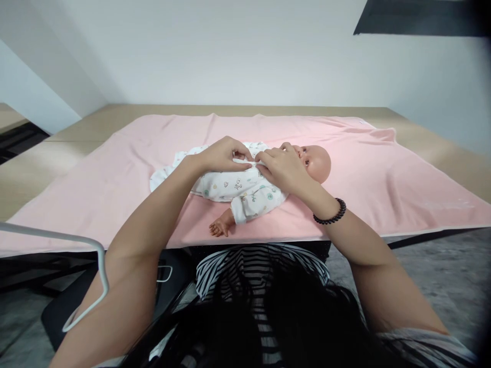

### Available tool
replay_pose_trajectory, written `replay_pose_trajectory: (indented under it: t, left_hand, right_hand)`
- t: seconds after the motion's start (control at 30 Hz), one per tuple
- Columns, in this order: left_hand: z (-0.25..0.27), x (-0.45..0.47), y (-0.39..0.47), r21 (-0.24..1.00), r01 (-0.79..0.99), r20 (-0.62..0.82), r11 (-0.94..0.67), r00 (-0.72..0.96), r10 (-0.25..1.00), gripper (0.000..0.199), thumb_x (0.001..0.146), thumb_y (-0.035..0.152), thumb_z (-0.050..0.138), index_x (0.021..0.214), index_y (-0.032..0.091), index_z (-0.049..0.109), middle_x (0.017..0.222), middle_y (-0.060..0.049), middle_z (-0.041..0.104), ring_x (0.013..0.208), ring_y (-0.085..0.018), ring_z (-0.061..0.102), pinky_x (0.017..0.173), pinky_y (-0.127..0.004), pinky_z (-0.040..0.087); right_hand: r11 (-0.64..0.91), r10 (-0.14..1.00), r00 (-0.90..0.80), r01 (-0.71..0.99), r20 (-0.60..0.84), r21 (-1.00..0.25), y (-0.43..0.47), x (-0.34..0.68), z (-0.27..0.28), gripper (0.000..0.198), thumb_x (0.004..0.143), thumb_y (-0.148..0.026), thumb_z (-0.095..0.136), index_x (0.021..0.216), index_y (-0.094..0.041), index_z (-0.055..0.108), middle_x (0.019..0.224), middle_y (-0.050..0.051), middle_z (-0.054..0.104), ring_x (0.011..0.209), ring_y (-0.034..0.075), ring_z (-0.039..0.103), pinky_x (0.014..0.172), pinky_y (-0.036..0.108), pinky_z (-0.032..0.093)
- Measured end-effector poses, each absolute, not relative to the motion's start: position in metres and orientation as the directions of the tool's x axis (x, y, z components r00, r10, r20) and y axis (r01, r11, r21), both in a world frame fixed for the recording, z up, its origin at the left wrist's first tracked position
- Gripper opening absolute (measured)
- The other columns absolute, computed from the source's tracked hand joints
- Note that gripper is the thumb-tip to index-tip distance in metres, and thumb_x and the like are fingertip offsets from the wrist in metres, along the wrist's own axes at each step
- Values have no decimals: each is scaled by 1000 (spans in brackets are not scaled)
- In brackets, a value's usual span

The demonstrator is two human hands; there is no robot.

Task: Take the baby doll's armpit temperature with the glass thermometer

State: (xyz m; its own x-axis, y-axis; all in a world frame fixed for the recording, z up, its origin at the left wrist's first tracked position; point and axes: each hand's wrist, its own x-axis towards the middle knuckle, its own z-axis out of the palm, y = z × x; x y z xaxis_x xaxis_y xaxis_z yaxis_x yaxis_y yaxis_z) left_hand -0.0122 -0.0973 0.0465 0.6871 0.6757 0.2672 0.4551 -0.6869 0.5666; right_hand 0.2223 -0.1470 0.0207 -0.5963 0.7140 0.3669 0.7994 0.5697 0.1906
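A baby doll lies on its back with its head to the right, dressed in a white printed romper. My left hand is over the romper's chest, its thumb and fingers closed on the front cloth. From the head side, my right hand pinches the same front edge near the neck, fingertips close to the left ones. The fingers hide the exact spot they grip. One doll hand sticks out of a cuffed sleeve toward me.
A pink blanket covers much of the wooden table, with folds at its far right corner. A white wall stands behind. At lower left are a pale bent metal bar and a black chair below the table edge.
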Motion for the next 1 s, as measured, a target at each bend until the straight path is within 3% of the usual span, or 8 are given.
replay_pose_trajectory:
  t: [0.17, 0.33, 0.43, 0.83, 1.0]
  left_hand:
    - [44, -13, -95, 543, 443, 313, -713, 681, 661, 23, 79, 35, 82, 96, 23, 88, 66, 2, 60, 64, -13, 48, 62, -28, 39]
    - [43, -13, -95, 555, 429, 299, -712, 696, 653, 19, 80, 36, 80, 91, 23, 89, 76, -2, 74, 65, -13, 53, 63, -29, 41]
    - [42, -13, -94, 558, 433, 279, -708, 705, 652, 17, 81, 36, 79, 88, 24, 88, 76, -3, 76, 65, -14, 53, 62, -30, 40]
    - [38, -10, -93, 557, 482, 229, -676, 693, 683, 13, 79, 31, 76, 85, 23, 86, 60, 3, 47, 59, -13, 34, 58, -32, 27]
    - [36, -9, -92, 558, 485, 230, -674, 689, 687, 12, 77, 28, 74, 84, 24, 83, 62, 2, 49, 60, -13, 37, 59, -33, 27]
  right_hand:
    - [570, 705, -593, 800, 389, 187, -146, 223, 19, 23, 115, -18, 50, 121, -13, 72, 113, 12, 79, 97, 26, 67, 93, 41, 28]
    - [570, 705, -596, 799, 385, 194, -146, 223, 19, 22, 115, -18, 50, 118, -14, 72, 111, 11, 78, 95, 25, 66, 93, 42, 28]
    - [571, 701, -595, 799, 393, 189, -146, 223, 19, 23, 116, -18, 48, 117, -15, 71, 110, 11, 78, 92, 25, 65, 93, 41, 28]
    - [556, 711, -586, 807, 388, 199, -148, 222, 19, 26, 116, -17, 46, 116, -14, 72, 110, 11, 78, 95, 25, 66, 93, 42, 28]
    - [559, 710, -578, 810, 401, 178, -147, 221, 17, 25, 115, -17, 47, 116, -15, 72, 109, 11, 78, 93, 25, 65, 92, 41, 28]
